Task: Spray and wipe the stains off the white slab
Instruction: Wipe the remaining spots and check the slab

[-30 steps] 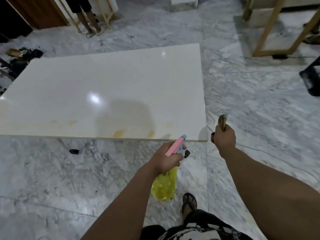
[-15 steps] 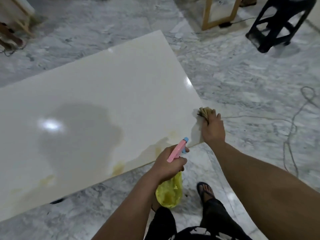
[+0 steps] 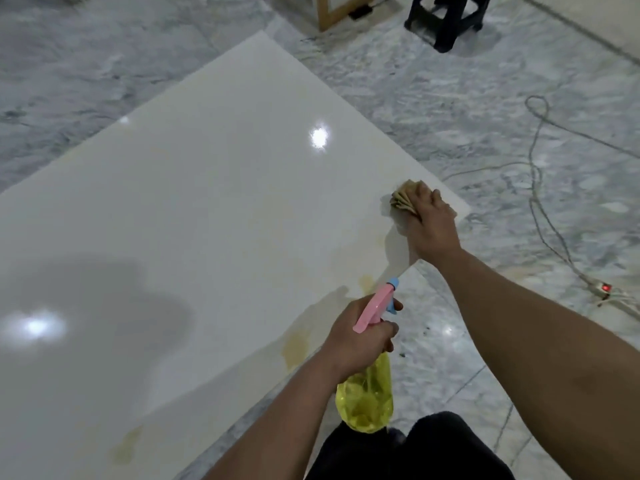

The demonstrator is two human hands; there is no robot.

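The glossy white slab [image 3: 214,209] lies flat on the marble floor and fills the left and middle of the head view. Yellowish stains [image 3: 296,346] sit along its near edge, with another faint one [image 3: 130,445] lower left. My right hand [image 3: 431,223] presses a folded tan cloth [image 3: 405,197] onto the slab's near right corner. My left hand [image 3: 360,337] grips a yellow spray bottle [image 3: 367,400] with a pink and blue head, its nozzle pointing at the slab just beyond the near edge.
A grey cable [image 3: 540,188] loops across the floor on the right to a power strip [image 3: 604,289] with a red light. A black stool [image 3: 446,15] and a wooden frame [image 3: 332,12] stand at the far end. My dark-clothed legs [image 3: 415,448] are at the bottom.
I have come closer to the slab and the view has swung. My right hand has gone from hovering off the corner to pressing the cloth on the slab. My left hand keeps the bottle.
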